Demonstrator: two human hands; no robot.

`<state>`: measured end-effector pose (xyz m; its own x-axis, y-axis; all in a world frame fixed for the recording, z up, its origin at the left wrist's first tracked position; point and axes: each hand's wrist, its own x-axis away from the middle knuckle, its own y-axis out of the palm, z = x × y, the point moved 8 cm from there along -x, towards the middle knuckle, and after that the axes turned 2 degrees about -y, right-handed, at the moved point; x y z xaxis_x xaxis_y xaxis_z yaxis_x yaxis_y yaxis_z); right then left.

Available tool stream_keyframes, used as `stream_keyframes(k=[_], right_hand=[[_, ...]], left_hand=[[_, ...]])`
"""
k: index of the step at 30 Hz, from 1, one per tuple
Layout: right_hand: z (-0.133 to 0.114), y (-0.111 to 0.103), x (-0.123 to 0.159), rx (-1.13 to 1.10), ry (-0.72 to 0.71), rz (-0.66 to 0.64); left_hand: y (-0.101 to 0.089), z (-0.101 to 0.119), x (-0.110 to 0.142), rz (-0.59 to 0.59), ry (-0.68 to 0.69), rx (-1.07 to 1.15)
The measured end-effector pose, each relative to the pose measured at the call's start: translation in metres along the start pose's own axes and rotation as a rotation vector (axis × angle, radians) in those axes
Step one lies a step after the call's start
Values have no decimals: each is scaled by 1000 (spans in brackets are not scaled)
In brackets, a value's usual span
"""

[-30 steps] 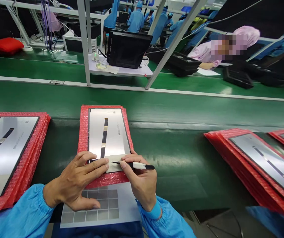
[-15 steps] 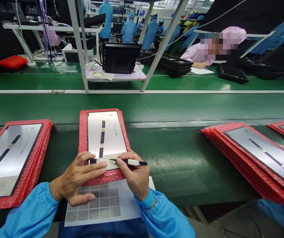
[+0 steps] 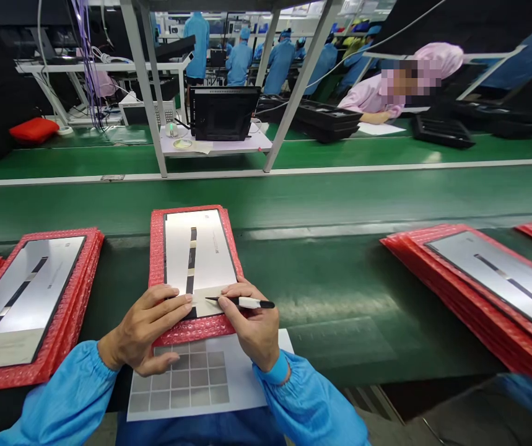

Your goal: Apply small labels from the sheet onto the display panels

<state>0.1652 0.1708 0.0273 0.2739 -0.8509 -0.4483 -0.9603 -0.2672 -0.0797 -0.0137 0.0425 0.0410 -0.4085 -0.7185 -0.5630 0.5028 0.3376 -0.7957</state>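
Observation:
A silver panel [image 3: 205, 248] with a dark strip down its middle lies on red bubble wrap [image 3: 156, 248] straight in front of me. My left hand [image 3: 147, 328] rests on the panel's near edge, fingers stretched and pressing flat. My right hand [image 3: 251, 325] is closed in a pinch on black-and-white tweezers [image 3: 240, 301], whose tip points left onto the panel's near end, close to my left fingertips. Under both wrists lies a white sheet [image 3: 247, 384] printed with a grid of grey squares.
More panels on red bubble wrap lie at the left [image 3: 19, 297] and in a stack at the right [image 3: 493, 279]. A green conveyor belt [image 3: 340, 198] runs behind. Beyond stand a metal frame, a black monitor [image 3: 222, 113] and several people at other benches.
The view has shifted slightly; both hands stay on the panel's near edge. My left fingers have drawn back a little to the left, and the tweezers remain pointed at the same spot.

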Motion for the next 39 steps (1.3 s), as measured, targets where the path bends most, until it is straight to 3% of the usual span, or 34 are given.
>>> stream_keyframes(k=[8,13,32,35,39], right_hand=[[2,0,1,-12,-2,-18],[1,0,1,-20,6,-21],[3,1,2,-26,-3,-13],[3,1,2,-19,8,-22],[4,1,1,-21,14,-30]], left_hand=[[-7,6,0,97,46,-59],[-8,5,-1,89,78,-59],[12,7,-2,-193,25,-118],[10,5,0,-157,21,-89],[0,6,2,-9,79,-36]])
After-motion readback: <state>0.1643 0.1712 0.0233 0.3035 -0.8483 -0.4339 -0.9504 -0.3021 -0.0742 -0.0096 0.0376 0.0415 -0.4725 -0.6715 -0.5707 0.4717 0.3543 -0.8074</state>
